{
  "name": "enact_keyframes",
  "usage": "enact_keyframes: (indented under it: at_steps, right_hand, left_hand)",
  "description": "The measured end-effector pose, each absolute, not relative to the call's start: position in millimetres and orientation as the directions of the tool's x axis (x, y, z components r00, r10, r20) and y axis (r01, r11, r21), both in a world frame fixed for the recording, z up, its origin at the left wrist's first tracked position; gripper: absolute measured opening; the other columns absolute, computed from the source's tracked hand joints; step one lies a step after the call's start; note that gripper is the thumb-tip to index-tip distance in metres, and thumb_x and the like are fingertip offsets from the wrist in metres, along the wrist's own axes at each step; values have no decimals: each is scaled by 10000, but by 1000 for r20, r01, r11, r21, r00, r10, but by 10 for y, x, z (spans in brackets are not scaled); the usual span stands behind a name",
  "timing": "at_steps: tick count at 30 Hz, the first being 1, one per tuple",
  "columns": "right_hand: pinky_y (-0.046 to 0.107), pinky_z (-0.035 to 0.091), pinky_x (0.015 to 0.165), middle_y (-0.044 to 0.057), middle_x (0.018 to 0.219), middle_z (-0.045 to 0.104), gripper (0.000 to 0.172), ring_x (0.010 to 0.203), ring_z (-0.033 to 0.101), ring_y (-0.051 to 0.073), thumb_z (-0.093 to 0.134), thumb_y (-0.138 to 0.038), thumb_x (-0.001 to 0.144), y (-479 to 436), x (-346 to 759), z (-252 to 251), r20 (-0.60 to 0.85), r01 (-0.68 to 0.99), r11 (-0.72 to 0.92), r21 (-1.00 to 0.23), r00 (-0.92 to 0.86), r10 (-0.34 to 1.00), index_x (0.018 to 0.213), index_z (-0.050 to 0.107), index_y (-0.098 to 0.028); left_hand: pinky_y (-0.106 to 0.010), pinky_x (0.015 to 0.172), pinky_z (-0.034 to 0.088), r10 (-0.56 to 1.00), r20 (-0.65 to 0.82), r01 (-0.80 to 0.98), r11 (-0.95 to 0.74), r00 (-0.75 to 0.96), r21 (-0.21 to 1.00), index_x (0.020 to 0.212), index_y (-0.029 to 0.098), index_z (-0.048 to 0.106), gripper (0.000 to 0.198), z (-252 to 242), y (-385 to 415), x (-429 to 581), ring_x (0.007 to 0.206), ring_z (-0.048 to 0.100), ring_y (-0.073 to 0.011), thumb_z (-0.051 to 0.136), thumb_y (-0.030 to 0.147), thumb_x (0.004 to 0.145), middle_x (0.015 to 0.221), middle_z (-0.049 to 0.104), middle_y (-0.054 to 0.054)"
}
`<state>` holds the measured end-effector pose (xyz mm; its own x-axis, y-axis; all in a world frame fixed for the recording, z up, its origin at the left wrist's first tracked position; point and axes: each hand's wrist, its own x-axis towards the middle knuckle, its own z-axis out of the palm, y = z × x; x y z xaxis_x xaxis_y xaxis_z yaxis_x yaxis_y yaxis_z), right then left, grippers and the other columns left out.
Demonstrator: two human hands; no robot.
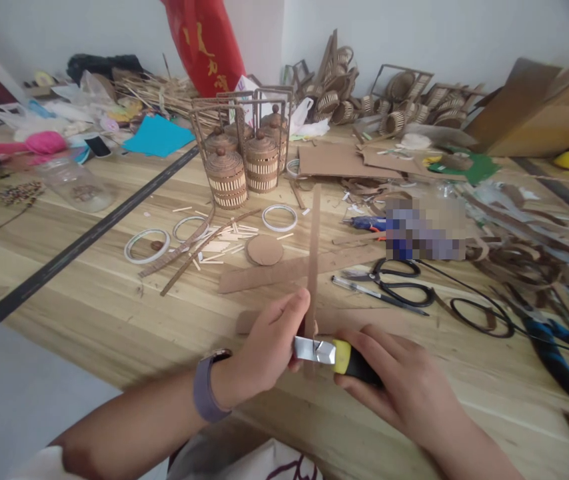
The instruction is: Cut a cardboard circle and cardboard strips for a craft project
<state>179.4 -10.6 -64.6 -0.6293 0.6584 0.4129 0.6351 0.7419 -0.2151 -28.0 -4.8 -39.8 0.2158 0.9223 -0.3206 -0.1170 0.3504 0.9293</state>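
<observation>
A long, thin brown strip [315, 247] points away from me over the table, its near part pinched by my left hand [267, 347], thumb on top. My right hand [404, 377] is closed around the black and yellow handle of a utility knife [342, 357]. The silver blade lies across the strip beside my left fingers, and a small curl of material shows at the crossing. Under the hands and strip lies a flat cardboard strip [364, 321]. A wider cardboard strip [264, 272] and a cardboard disc [264, 249] are just beyond.
Scissors [407, 283], a pen [364, 288] and blue-handled pliers [549, 347] lie to the right. Several small lidded baskets [227, 177] in frames stand ahead. Tape rolls [147, 246] and short sticks are left of centre; a cardboard box [539, 110] sits at back right.
</observation>
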Motion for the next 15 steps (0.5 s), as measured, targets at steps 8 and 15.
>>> enact_keyframes:
  at_steps: [8, 15]
  right_hand:
    - [275, 485, 537, 31, 766, 672, 377, 634, 671, 178, 393, -518, 1057, -82, 1810, -628, 446, 682, 688, -247, -550, 706, 1088, 606, -209]
    - [288, 518, 561, 42, 838, 712, 363, 683, 705, 194, 380, -509, 1060, -73, 1836, -634, 433, 707, 651, -277, -513, 742, 1116, 589, -218]
  left_hand:
    - [-181, 382, 271, 894, -277, -219, 366, 354, 904, 753, 239, 434, 309, -500, -93, -258, 381, 380, -78, 488, 508, 894, 464, 434, 98]
    - [-213, 483, 320, 906, -111, -170, 195, 408, 966, 778, 225, 452, 178, -479, -107, -341, 479, 413, -83, 450, 354, 901, 549, 476, 73]
